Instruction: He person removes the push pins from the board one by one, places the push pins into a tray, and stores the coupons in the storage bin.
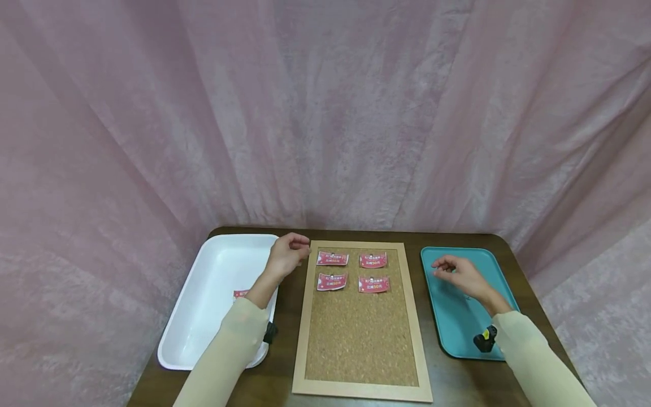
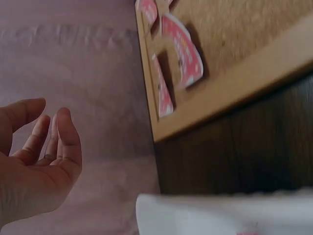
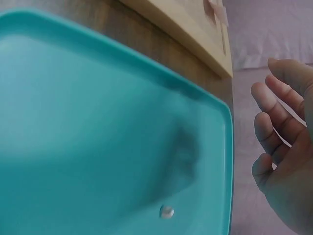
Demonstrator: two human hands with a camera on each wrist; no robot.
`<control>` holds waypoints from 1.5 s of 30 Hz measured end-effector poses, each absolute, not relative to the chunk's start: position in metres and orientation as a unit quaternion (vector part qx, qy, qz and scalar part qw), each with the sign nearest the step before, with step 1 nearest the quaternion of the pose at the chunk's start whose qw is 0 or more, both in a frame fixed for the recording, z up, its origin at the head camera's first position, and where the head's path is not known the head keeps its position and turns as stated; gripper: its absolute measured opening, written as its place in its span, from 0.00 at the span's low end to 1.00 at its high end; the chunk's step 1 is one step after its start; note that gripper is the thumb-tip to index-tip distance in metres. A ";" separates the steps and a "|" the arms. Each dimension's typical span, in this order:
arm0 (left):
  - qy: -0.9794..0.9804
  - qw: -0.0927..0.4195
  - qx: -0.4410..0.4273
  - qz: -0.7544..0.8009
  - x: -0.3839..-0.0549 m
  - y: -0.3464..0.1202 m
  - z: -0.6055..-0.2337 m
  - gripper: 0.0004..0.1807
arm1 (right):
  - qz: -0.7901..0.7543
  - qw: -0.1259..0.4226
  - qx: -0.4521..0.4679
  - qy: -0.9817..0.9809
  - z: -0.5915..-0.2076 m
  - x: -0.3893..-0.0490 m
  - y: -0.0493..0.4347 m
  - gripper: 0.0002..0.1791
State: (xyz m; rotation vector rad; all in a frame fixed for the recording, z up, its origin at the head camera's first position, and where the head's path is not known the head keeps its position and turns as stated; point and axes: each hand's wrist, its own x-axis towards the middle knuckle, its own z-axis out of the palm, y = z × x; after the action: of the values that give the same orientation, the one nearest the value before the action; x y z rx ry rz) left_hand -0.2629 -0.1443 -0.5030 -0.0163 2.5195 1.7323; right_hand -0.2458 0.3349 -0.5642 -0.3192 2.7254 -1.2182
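Note:
My left hand (image 1: 287,257) hovers between the white tub and the top left corner of the corkboard (image 1: 363,345). Its fingers curl loosely, and the left wrist view shows nothing held in them. Over the teal tray (image 1: 442,333) is my right hand (image 1: 464,277), also loosely bent and holding nothing. Several red paper coupons are fixed in two rows on the upper corkboard, among them an upper left one (image 1: 333,259) and a lower right one (image 1: 373,285); their edges curl up. A small shiny round piece (image 3: 167,211) lies in the tray, its kind unclear.
The white tub (image 1: 203,316) stands left of the board, with a red coupon (image 1: 239,294) inside, partly hidden by my left arm. Everything rests on a dark wooden table (image 1: 285,350). Pink curtains (image 1: 325,113) hang behind and at both sides.

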 end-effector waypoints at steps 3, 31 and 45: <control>0.818 0.045 0.002 0.573 -0.260 -0.131 -0.507 0.10 | -0.407 0.068 -0.107 0.904 -0.564 -0.248 0.329 0.17; 0.770 0.111 0.033 0.627 -0.247 -0.049 -0.561 0.14 | -0.464 0.071 -0.137 0.872 -0.576 -0.252 0.264 0.11; 0.796 0.106 0.049 0.595 -0.238 -0.033 -0.578 0.12 | -0.454 0.068 -0.156 0.875 -0.579 -0.256 0.227 0.10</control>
State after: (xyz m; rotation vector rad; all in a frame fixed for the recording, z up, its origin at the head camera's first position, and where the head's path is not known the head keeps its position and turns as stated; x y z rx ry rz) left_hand -0.2380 -0.0327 -0.5783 0.1430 2.3437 1.7515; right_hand -0.2561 0.2273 -0.5789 -0.4690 2.6348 -1.3672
